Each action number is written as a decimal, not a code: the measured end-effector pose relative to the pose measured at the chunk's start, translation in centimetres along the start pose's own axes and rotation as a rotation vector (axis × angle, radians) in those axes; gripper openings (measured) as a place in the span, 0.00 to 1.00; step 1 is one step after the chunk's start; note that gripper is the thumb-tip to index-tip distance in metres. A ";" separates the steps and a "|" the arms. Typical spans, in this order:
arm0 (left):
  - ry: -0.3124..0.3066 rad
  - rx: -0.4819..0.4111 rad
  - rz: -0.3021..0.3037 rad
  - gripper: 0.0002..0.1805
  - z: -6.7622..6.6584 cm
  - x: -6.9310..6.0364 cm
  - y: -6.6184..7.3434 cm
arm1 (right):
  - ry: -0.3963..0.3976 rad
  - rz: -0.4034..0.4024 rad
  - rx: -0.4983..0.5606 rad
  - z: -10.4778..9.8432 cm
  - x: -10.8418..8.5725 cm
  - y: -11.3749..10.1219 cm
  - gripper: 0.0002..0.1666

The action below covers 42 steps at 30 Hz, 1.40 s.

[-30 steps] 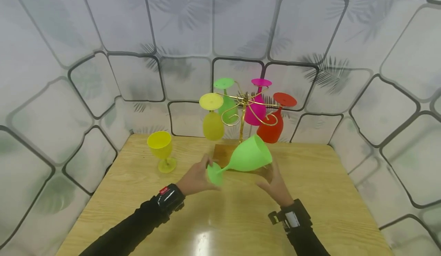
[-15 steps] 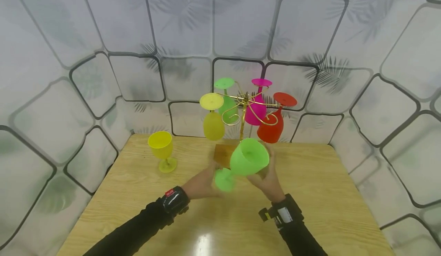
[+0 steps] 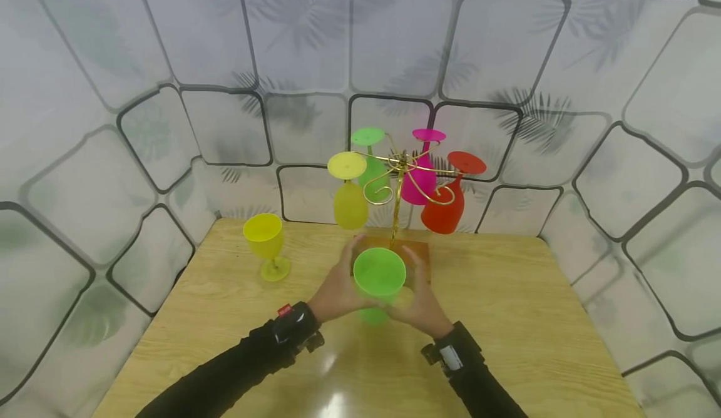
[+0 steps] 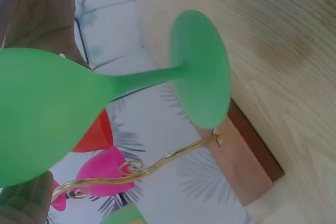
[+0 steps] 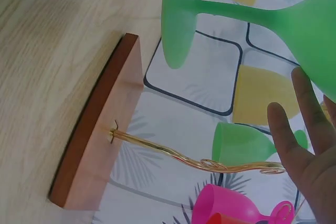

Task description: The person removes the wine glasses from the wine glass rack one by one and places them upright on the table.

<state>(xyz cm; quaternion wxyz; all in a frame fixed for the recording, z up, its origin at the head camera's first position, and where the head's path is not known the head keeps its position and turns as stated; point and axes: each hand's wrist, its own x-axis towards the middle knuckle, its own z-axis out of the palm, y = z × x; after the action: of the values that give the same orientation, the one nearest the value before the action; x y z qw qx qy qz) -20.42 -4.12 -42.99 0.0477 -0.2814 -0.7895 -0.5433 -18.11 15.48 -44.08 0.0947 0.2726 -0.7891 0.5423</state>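
Note:
Between both hands a green plastic goblet is held upright with its mouth up. My left hand grips the bowl from the left and my right hand from the right, the thumbs on the near side. In the right wrist view, fingertips touch the side of the bowl. The goblet's stem and round foot show in the left wrist view, apart from the table. Behind it stands a gold wire rack on a wooden base. Yellow, green, pink and red goblets hang upside down from the rack.
Another yellow goblet stands upright on the wood-grain table, left of the rack. A patterned cloth wall closes off the back and sides.
The green goblet has turned from lying tilted, foot to the left, to upright. It has come down and nearer, and the hands have closed in on both sides of its bowl.

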 end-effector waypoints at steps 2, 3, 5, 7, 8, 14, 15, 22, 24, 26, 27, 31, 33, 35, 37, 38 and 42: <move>0.004 0.003 -0.011 0.62 0.1 0.0 -0.2 | -0.016 0.018 0.007 0.2 0.0 0.0 0.63; 0.018 0.017 -0.014 0.60 0.1 0.0 -0.5 | -0.021 0.031 0.011 0.2 0.0 0.0 0.63; 0.075 0.044 -0.026 0.56 -0.1 0.0 -1.1 | -0.033 0.049 0.017 0.3 -0.1 0.3 0.63; 0.165 0.074 -0.046 0.52 -0.5 0.0 -2.0 | -0.038 0.047 0.020 0.2 -0.3 0.7 0.63; 0.218 0.091 -0.062 0.51 -0.8 0.1 -2.5 | -0.038 0.041 0.023 0.2 -0.4 1.0 0.64; 0.454 0.151 -0.174 0.47 -3.1 0.5 -5.8 | -0.011 -0.007 0.075 0.0 -1.2 2.5 0.64; 0.481 0.159 -0.193 0.46 -3.5 0.5 -6.3 | -0.007 -0.002 0.077 0.1 -1.4 2.9 0.64; 0.589 0.154 -0.246 0.47 -5.9 1.1 -10.2 | -0.013 0.075 0.113 0.1 -2.4 5.4 0.63; 0.597 0.166 -0.232 0.47 -6.4 1.2 -11.1 | -0.014 0.066 0.110 0.1 -2.6 5.8 0.62; 0.600 0.172 -0.233 0.49 -6.8 1.3 -11.7 | -0.011 0.056 0.111 0.0 -2.6 5.6 0.62; 0.597 0.173 -0.244 0.50 -7.1 1.3 -11.9 | -0.009 0.048 0.110 0.0 -2.7 5.4 0.62; 0.585 0.164 -0.293 0.51 -7.7 1.5 -12.4 | -0.009 0.036 0.125 -0.2 -2.6 4.3 0.59; 0.586 0.165 -0.317 0.52 -8.0 1.5 -12.7 | -0.011 0.026 0.123 -0.2 -2.6 4.1 0.59; 0.587 0.169 -0.336 0.51 -8.2 1.5 -13.1 | -0.009 0.019 0.110 -0.2 -2.6 4.5 0.59; 0.594 0.172 -0.354 0.51 -8.4 1.4 -13.4 | -0.004 0.013 0.084 -0.1 -2.6 5.1 0.60; 0.597 0.175 -0.363 0.50 -8.5 1.3 -13.5 | -0.002 0.014 0.072 -0.1 -2.7 5.4 0.61; 0.610 0.174 -0.379 0.49 -9.0 1.1 -13.9 | 0.003 0.021 0.044 0.0 -2.7 5.9 0.61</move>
<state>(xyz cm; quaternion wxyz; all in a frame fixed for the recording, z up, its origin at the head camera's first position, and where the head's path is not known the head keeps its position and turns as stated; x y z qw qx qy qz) -30.34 -15.16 -50.46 0.2029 0.0498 -0.8203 -0.5324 -18.97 17.95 -50.03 0.0843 0.2655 -0.7797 0.5607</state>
